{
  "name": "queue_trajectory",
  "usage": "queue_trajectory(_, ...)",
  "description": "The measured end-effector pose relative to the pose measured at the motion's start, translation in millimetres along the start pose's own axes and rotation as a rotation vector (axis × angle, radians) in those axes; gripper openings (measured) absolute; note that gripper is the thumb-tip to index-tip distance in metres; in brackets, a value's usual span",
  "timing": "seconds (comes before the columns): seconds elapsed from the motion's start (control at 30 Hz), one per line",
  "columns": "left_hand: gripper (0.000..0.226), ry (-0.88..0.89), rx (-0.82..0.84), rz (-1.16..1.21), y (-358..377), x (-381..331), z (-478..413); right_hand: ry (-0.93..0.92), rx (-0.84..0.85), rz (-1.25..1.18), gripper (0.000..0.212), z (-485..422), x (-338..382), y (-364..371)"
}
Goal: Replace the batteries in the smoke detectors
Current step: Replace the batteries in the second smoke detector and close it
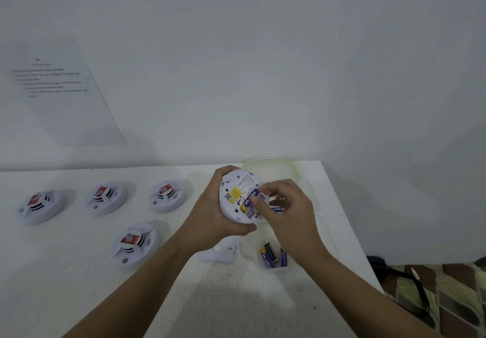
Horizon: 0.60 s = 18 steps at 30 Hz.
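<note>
My left hand [210,214] grips a round white smoke detector [234,195] above the table, its back with a yellow label turned toward me. My right hand [284,206] pinches a blue and yellow battery [249,198] at the detector's open compartment. A white cover plate [221,252] lies on the table below my hands. Loose batteries [269,255] lie in a clear shallow container by my right wrist. More batteries [278,209] show behind my right hand.
Several white smoke detectors with red stickers sit on the white table [79,272]: three in a row [106,198] at the left and one nearer [134,244]. A clear yellowish lid [271,166] leans at the back. The table's right edge drops off toward a patterned floor [447,298].
</note>
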<state>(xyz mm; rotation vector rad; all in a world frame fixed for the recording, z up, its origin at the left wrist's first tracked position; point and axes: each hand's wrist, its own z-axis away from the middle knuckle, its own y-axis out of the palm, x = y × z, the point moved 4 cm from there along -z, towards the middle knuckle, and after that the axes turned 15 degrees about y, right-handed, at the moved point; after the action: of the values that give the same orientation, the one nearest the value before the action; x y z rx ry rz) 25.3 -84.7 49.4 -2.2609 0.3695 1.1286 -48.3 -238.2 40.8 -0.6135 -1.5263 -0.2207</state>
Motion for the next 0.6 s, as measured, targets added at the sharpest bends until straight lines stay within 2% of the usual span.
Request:
queue_trajectory(0.3,0.093,0.011,0.036,-0.025,4.4,-1.3,-1.3,0.108,0.010,-0.063,0.009,-8.2,-3.1,1.9)
queue_trajectory(0.6,0.093,0.027,0.023,-0.042,5.7,-5.5,-0.6,0.067,-0.065,-0.037,0.009,-3.9,1.1,-0.1)
